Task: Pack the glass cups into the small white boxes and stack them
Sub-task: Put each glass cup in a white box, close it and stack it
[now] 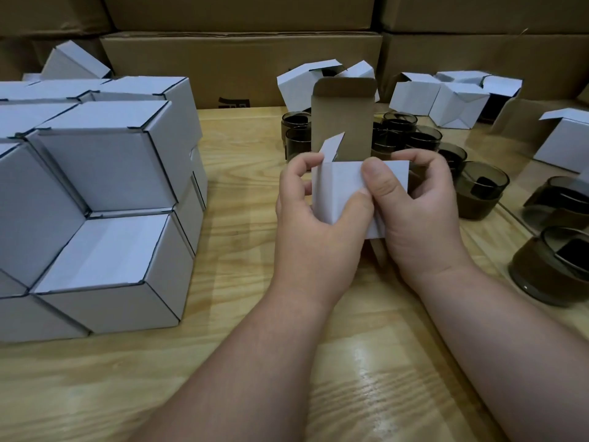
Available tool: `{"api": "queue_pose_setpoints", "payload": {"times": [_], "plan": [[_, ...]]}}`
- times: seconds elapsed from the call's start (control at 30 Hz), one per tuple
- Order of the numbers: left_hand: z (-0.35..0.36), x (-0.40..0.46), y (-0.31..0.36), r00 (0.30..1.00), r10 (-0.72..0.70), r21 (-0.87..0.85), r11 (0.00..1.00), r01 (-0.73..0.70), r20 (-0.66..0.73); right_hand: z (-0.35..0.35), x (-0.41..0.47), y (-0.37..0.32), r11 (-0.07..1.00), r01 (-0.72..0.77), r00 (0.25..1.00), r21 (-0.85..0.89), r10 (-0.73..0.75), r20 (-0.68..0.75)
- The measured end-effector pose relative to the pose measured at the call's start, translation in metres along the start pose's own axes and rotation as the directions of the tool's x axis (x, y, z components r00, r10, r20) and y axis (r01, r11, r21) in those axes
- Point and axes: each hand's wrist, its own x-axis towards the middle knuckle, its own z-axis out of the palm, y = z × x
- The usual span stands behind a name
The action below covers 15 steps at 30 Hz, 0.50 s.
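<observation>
Box (350, 193) held open-topped, lid flap up beyond both thumbs; left hand (315, 224) and right hand (417, 215) pinch its walls. Advise squaring the sides before loading a cup (478, 193).

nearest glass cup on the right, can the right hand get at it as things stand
Probably not yet: the right hand and left hand both grip a box. The cup itself sits unblocked on the table.

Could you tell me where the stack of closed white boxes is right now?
The stack of closed white boxes sits on the wooden table at the left, beside the left hand.
</observation>
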Motion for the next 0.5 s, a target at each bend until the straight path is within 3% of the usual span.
{"api": "queue_pose_setpoints", "payload": {"times": [0.5], "plan": [[-0.009, 0.0034, -0.0009, 0.987, 0.012, -0.042, 0.999, -0.005, 0.162, -0.0093, 0.0042, -0.0032, 0.998, -0.056, 0.984, 0.003, 0.055, 0.167]]}}
